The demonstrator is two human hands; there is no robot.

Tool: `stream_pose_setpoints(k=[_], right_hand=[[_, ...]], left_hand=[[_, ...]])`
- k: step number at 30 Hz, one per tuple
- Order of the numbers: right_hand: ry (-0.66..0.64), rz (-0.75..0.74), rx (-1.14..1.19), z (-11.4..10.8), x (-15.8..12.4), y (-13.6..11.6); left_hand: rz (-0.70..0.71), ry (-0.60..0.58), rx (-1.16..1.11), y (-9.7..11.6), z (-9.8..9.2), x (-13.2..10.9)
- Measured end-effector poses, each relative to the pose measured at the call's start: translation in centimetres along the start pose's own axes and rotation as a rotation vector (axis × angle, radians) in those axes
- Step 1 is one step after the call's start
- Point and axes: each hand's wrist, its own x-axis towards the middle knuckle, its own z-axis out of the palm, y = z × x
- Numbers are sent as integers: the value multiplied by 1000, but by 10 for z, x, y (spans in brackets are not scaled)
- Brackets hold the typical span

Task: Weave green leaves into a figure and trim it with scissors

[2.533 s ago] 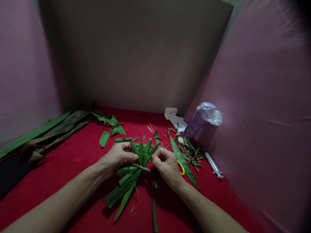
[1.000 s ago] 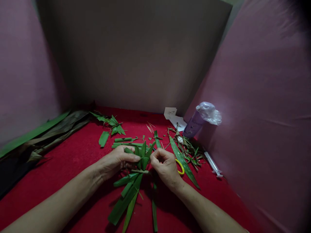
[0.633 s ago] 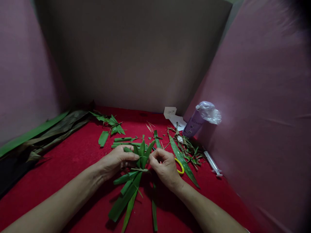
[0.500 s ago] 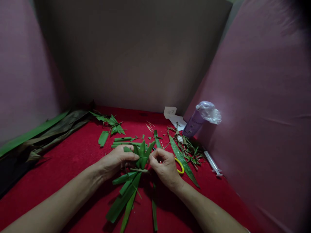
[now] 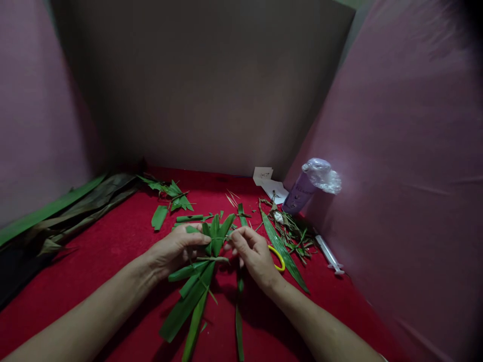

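Observation:
My left hand [image 5: 186, 246] is closed on a figure of green leaf strips [image 5: 190, 296], thumb pressed against its upper part. Its short leaf tips fan upward, a thin brown twig [image 5: 213, 259] crosses its middle, and longer strips hang below toward me. At the figure's right side is my right hand [image 5: 253, 251], its thumb and forefinger pinched together near a thin strand at the figure's upper part. What lies between those fingertips is too small to make out. Beside my right hand shows the yellow handle of scissors [image 5: 279, 259], partly hidden by the hand.
Red cloth [image 5: 124, 241] covers the surface. Leaf scraps [image 5: 159, 217] and toothpicks lie behind my hands. To the right are a long leaf [image 5: 287, 261], a twig pile [image 5: 298, 234], a syringe [image 5: 329, 254] and a purple bottle [image 5: 300, 193]. Large leaves [image 5: 75, 206] lie left; walls enclose three sides.
The leaf figure and my left hand have shifted slightly left. My right hand's fingers have moved up a little and changed their pinch beside the figure.

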Motion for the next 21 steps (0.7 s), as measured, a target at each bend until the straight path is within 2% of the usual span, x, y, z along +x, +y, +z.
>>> stream_pose_setpoints(k=[4, 9, 14, 21], right_hand=[[-115, 151, 264, 2, 3, -1], [-140, 192, 425, 2, 2, -2], [-250, 229, 471, 2, 1, 1], [-222, 261, 380, 2, 2, 0]], left_hand=[[14, -36, -28, -1, -3, 1], [25, -35, -27, -4, -2, 2], [27, -26, -15, -6, -4, 5], [52, -25, 7, -6, -6, 5]])
